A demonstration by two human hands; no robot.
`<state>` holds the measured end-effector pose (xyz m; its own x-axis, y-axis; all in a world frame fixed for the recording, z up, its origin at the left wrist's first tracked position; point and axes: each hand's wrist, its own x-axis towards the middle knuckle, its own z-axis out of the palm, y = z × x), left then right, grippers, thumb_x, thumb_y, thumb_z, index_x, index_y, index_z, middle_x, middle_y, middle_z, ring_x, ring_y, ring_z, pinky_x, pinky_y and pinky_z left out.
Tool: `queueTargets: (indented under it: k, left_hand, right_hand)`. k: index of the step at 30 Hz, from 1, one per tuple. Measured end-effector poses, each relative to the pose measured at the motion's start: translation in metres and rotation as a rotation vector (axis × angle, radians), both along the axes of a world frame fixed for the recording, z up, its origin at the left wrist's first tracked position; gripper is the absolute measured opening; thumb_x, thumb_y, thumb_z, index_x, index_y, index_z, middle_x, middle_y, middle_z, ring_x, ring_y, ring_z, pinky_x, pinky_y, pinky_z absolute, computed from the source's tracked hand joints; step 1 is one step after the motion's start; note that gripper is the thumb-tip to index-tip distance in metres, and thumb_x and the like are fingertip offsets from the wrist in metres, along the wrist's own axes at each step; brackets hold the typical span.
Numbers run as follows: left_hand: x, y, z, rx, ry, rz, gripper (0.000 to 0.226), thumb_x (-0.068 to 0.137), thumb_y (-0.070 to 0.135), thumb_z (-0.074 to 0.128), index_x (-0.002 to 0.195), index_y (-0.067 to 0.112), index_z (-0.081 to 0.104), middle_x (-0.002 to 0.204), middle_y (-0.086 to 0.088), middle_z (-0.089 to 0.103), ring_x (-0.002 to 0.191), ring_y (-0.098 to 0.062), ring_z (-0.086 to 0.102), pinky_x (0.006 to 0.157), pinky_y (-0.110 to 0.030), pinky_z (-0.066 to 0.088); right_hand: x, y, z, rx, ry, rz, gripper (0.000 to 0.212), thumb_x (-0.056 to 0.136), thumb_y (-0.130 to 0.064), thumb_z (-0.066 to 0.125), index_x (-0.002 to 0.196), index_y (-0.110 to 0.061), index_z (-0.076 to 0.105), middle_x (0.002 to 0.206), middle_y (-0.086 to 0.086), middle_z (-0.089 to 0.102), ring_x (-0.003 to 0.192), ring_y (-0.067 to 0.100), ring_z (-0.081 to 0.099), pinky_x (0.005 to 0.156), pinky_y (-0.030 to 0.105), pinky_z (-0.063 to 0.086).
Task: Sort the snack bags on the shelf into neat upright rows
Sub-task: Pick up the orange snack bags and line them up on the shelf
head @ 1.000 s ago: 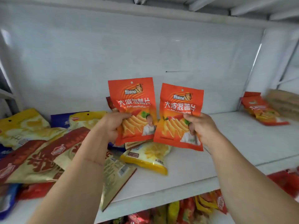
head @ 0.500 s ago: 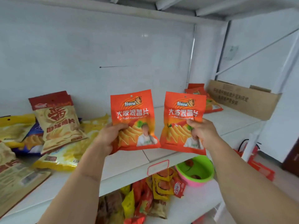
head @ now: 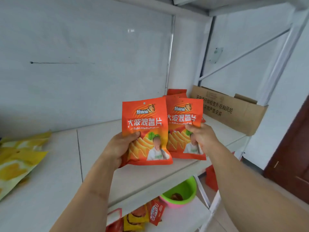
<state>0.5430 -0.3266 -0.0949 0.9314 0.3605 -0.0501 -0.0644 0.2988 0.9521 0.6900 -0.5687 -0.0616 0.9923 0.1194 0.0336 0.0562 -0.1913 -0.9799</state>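
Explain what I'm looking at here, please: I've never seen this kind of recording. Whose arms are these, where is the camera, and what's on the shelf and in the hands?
There is no machine: a person wears a camera on the head, looking forward and down, so both bare arms reach in from below. The left hand grips one orange chip bag upright. The right hand pinches a second matching orange bag beside it, partly behind the first. Both are held above the white shelf. On the shelf lie yellow snack bags at the left, more orange bags at the back right, and flattened cardboard leaning there. Below sits a green bowl.
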Motion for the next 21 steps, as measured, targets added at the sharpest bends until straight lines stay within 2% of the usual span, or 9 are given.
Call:
queueTargets:
  k: [5,8,11,15,17,19,21]
  left_hand:
    - [0.053,-0.018,0.007,0.026,0.026,-0.001,0.032,0.086,0.023,0.076,0.116,0.012,0.07,0.106,-0.012,0.077,0.095,-0.032,0.075,0.075,-0.042,0.062]
    - [0.081,-0.029,0.012,0.059,0.063,0.019,0.029,0.088,0.02,0.074,0.115,0.01,0.07,0.105,-0.013,0.077,0.095,-0.032,0.075,0.083,-0.045,0.061]
    - [0.108,-0.041,0.01,0.1,0.094,0.072,0.024,0.089,0.018,0.072,0.111,0.008,0.072,0.1,-0.011,0.078,0.091,-0.029,0.076,0.076,-0.037,0.062]
    - [0.142,-0.064,0.005,0.111,0.158,0.124,0.024,0.088,0.02,0.074,0.109,0.008,0.073,0.099,-0.012,0.079,0.092,-0.03,0.076,0.086,-0.044,0.061]
    - [0.161,-0.078,0.003,0.128,0.176,0.163,0.023,0.087,0.02,0.075,0.108,0.009,0.073,0.097,-0.011,0.079,0.09,-0.028,0.076,0.085,-0.043,0.061]
    - [0.18,-0.095,0.002,0.131,0.187,0.211,0.023,0.087,0.02,0.075,0.108,0.009,0.074,0.098,-0.011,0.079,0.092,-0.029,0.076,0.089,-0.045,0.06]
    - [0.198,-0.116,0.0,0.119,0.206,0.258,0.024,0.087,0.019,0.075,0.108,0.008,0.074,0.098,-0.011,0.079,0.094,-0.031,0.075,0.091,-0.047,0.059]
  right_hand:
    - [0.061,-0.001,-0.003,0.003,-0.005,0.017,0.01,0.085,-0.014,0.077,0.08,-0.02,0.07,0.064,0.0,0.064,0.038,0.013,0.047,0.044,0.026,0.04]
    - [0.094,0.0,-0.008,0.001,-0.02,0.047,0.007,0.086,-0.014,0.076,0.083,-0.018,0.07,0.063,-0.001,0.062,0.037,0.012,0.046,0.041,0.025,0.037]
    - [0.131,-0.002,-0.01,0.01,-0.029,0.071,0.009,0.086,-0.013,0.075,0.093,-0.017,0.071,0.069,-0.001,0.062,0.043,0.014,0.049,0.039,0.023,0.035]
    - [0.18,-0.01,-0.01,-0.041,-0.035,0.132,0.011,0.086,-0.01,0.074,0.09,-0.02,0.072,0.07,-0.002,0.062,0.05,0.015,0.05,0.04,0.024,0.034]
    - [0.206,-0.017,-0.01,-0.07,-0.042,0.166,0.011,0.085,-0.01,0.075,0.086,-0.021,0.072,0.069,-0.003,0.062,0.053,0.014,0.052,0.041,0.024,0.036]
    - [0.232,-0.026,-0.008,-0.094,-0.036,0.197,0.005,0.086,-0.015,0.075,0.088,-0.019,0.072,0.068,-0.001,0.061,0.051,0.015,0.051,0.042,0.024,0.037]
    - [0.256,-0.035,-0.007,-0.117,-0.009,0.217,0.012,0.089,-0.024,0.073,0.096,-0.014,0.072,0.067,0.002,0.061,0.05,0.018,0.052,0.044,0.026,0.039]
